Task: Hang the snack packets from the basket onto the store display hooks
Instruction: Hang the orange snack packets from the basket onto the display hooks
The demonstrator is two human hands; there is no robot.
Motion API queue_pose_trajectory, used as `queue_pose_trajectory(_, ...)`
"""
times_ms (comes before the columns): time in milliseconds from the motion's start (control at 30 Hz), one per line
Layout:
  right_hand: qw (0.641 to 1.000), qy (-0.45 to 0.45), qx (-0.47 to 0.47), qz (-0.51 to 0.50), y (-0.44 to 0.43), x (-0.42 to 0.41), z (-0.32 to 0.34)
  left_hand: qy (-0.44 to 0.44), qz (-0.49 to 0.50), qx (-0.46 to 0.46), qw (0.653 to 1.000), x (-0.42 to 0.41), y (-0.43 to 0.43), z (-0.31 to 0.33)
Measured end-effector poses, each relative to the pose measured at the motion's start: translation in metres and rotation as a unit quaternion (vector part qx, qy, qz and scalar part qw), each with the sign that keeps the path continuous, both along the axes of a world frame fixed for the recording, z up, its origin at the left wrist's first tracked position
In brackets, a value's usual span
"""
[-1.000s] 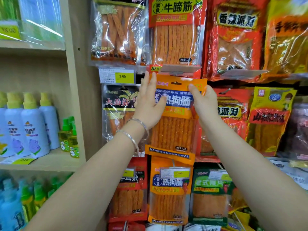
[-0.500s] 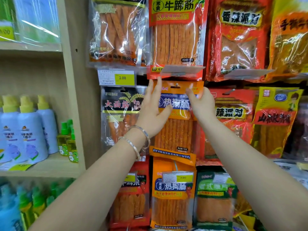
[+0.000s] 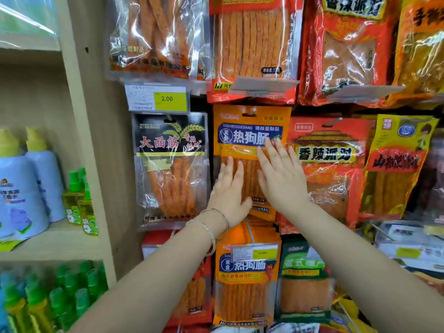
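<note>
An orange snack packet [image 3: 249,131] with a blue label hangs from a display hook [image 3: 251,113] through the hole at its top, in the middle row of the rack. My left hand [image 3: 229,193] lies flat on its lower left part, fingers spread. My right hand [image 3: 280,175] lies flat on its lower right part, fingertips on the blue label. Neither hand grips anything. No basket is in view.
A black packet [image 3: 170,164] hangs to the left, red packets [image 3: 329,169] to the right. More rows hang above and below, with a yellow price tag [image 3: 169,99]. A wooden shelf [image 3: 55,241] on the left holds spray bottles [image 3: 21,188].
Both hands slid down from the packet's top edge to its lower half and now rest flat. The packet hangs straight on the hook. The view moved closer.
</note>
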State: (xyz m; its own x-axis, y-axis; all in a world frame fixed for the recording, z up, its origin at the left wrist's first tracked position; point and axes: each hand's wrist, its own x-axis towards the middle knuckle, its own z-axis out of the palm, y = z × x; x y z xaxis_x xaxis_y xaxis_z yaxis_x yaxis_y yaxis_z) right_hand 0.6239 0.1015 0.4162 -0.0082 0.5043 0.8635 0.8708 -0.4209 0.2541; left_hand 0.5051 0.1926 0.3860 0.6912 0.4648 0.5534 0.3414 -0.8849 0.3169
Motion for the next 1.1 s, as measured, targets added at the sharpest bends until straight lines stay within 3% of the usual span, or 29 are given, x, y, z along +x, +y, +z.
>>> queue_pose_trajectory(167, 0.986, 0.065, -0.135, -0.072, 0.020, 0.005, 0.025, 0.036, 0.026, -0.051, 0.998, 0.024, 0.010, 0.008)
queue_pose_trajectory(367, 0.949, 0.055, -0.269, -0.157, 0.035, 0.009, 0.024, 0.106, 0.041, -0.111, 0.987, 0.035, 0.021, 0.004)
queue_pose_trajectory(467, 0.957, 0.092, -0.249, -0.119, 0.029, 0.007, 0.014, 0.108, 0.038, -0.118, 0.986, 0.029, 0.018, -0.002)
queue_pose_trajectory(633, 0.973, 0.162, -0.157, 0.044, -0.010, -0.010, 0.001, 0.087, 0.031, -0.139, 0.986, -0.002, -0.002, -0.008)
queue_pose_trajectory(733, 0.964, 0.231, -0.080, 0.104, -0.048, -0.028, -0.022, 0.025, -0.003, -0.141, 0.990, -0.043, -0.028, -0.020)
queue_pose_trajectory(833, 0.926, 0.340, -0.053, 0.155, -0.091, -0.053, -0.072, -0.093, -0.028, -0.122, 0.988, -0.098, -0.065, -0.055)
queue_pose_trajectory(900, 0.882, 0.435, -0.056, 0.174, -0.119, -0.078, -0.118, -0.130, -0.002, -0.139, 0.982, -0.137, -0.094, -0.093)
queue_pose_trajectory(1000, 0.799, 0.566, -0.085, 0.184, -0.162, -0.124, -0.193, -0.097, 0.075, -0.248, 0.961, -0.192, -0.140, -0.164)
queue_pose_trajectory(1100, 0.696, 0.689, -0.132, 0.154, -0.213, -0.173, -0.271, -0.007, 0.154, -0.403, 0.902, -0.258, -0.196, -0.239)
